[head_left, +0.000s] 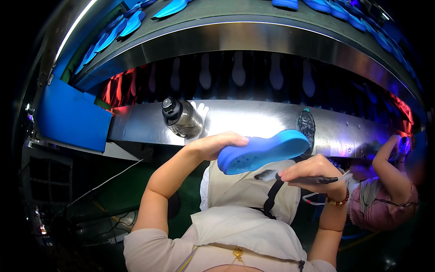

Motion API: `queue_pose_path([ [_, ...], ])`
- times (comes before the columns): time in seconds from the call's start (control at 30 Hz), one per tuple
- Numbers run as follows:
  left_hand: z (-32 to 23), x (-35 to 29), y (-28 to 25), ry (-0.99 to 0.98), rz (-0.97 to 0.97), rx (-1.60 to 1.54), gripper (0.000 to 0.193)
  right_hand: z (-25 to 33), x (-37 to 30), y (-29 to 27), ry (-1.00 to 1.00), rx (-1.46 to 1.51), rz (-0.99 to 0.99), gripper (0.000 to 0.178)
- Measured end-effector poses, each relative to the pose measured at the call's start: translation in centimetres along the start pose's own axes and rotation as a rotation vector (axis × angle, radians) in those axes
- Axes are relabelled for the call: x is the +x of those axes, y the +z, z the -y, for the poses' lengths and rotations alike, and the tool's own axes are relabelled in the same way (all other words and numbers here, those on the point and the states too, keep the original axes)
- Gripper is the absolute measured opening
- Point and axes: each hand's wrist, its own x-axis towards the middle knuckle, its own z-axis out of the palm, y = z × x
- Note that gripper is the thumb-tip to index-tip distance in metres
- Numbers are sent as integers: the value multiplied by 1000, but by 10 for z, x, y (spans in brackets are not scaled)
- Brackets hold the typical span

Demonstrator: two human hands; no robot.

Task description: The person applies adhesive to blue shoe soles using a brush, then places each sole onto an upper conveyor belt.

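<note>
My left hand (pixel 221 144) is closed round the heel end of a blue shoe sole (pixel 272 147), with its thumb over the upper rim. The sole is held tilted in front of my apron, its hollow side facing me and its toe end to the right. Just below it, my right hand (pixel 312 170) grips a brush (pixel 266 175) between thumb and fingers. The brush's dark tip points left and lies close to the sole's lower edge. Whether the tip touches the sole I cannot tell.
A steel ledge (pixel 140 127) runs across ahead, bearing a dark bottle (pixel 183 120), a white glove (pixel 200 110) and a black sole (pixel 306 126). Behind it, soles lie in a dark, red-lit lower tunnel; blue soles (pixel 172 8) sit on an upper belt. A co-worker (pixel 385 195) is at right.
</note>
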Motion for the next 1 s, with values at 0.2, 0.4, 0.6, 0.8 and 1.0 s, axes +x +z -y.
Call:
queue_pose_path([
  [0.2,-11,-12,-4,64,-21,-86,69,-23,-7,3,-3,89,-298,22],
  [0.4,-1,-21,-15,123,-199,-233,65,-14,-16,3,204,251,-493,20],
  [0.6,1,-22,-40,194,-162,-141,56,-12,-13,9,-15,73,-388,20],
  [0.8,34,44,-2,586,58,-630,89,-29,8,30,5,260,-642,16],
  [1.0,49,63,9,400,-80,-755,92,-43,21,47,131,194,-672,17],
])
